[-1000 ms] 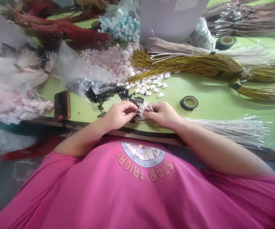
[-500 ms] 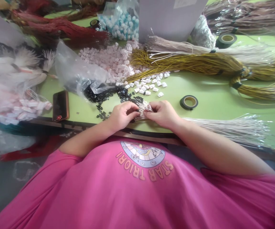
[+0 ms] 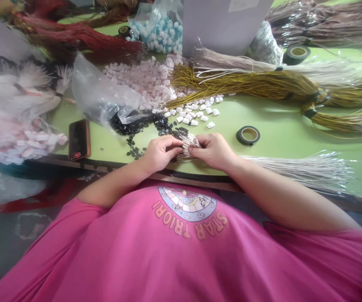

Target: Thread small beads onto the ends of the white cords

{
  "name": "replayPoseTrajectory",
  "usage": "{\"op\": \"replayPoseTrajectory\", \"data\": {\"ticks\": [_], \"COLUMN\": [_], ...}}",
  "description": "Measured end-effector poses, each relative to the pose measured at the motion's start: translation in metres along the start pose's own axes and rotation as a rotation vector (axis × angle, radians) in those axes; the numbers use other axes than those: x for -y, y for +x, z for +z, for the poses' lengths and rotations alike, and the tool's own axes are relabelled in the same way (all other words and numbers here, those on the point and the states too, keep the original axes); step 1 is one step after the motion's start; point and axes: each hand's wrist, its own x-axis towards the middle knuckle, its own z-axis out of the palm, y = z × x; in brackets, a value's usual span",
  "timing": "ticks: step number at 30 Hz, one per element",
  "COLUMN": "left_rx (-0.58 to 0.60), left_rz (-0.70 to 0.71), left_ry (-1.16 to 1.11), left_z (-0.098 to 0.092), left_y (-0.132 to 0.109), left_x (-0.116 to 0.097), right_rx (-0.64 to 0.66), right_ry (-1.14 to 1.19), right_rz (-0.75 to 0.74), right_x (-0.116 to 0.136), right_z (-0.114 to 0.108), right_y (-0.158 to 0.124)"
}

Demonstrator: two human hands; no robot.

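A bundle of white wires (image 3: 189, 141) fans out at its left end, close to the table's front edge. My right hand (image 3: 215, 150) is closed round this bundle near its tips, and the rest of the wires run out to the right under my forearm. My left hand (image 3: 162, 152) is closed in a pinch at the wire ends; what sits between the fingertips is too small to make out. Small black connector pieces (image 3: 134, 149) lie scattered beside and behind my left hand. Just beyond both hands are loose white connectors (image 3: 196, 113).
A roll of black tape (image 3: 248, 135) lies right of my hands. Yellow wire bundles (image 3: 262, 84) stretch across behind it. To the left are a phone (image 3: 79, 140), a clear plastic bag (image 3: 101, 92) and a heap of white-ended wires (image 3: 17, 126). A grey panel (image 3: 221, 29) stands at the back.
Both hands stay at the wire ends with almost no movement. The whole view has shifted very slightly.
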Motion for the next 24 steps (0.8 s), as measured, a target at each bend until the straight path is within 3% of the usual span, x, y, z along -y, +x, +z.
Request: {"op": "replayPoseTrajectory", "data": {"ticks": [4, 9, 12, 18, 21, 24], "left_rx": [0.03, -0.011, -0.001, 0.058, 0.072, 0.184], "left_rz": [-0.005, 0.27, 0.345, 0.342, 0.265, 0.178], "left_ry": [-0.001, 0.07, 0.103, 0.128, 0.231, 0.332], "left_z": [0.0, 0.002, 0.004, 0.001, -0.006, -0.014], "left_y": [0.0, -0.001, 0.0, 0.0, -0.005, -0.013], "left_x": [0.003, 0.005, 0.004, 0.002, -0.001, -0.004], "right_rx": [0.013, 0.042, 0.054, 0.053, 0.006, -0.028], "right_ry": [0.055, 0.087, 0.094, 0.05, -0.006, -0.037], "right_rz": [-0.012, -0.041, -0.055, -0.067, -0.092, -0.111], "right_x": [-0.001, 0.0, 0.0, -0.003, -0.004, -0.003], "right_z": [-0.001, -0.001, 0.001, 0.002, -0.001, -0.005], "right_y": [0.0, -0.001, -0.001, -0.001, -0.001, -0.002]}}
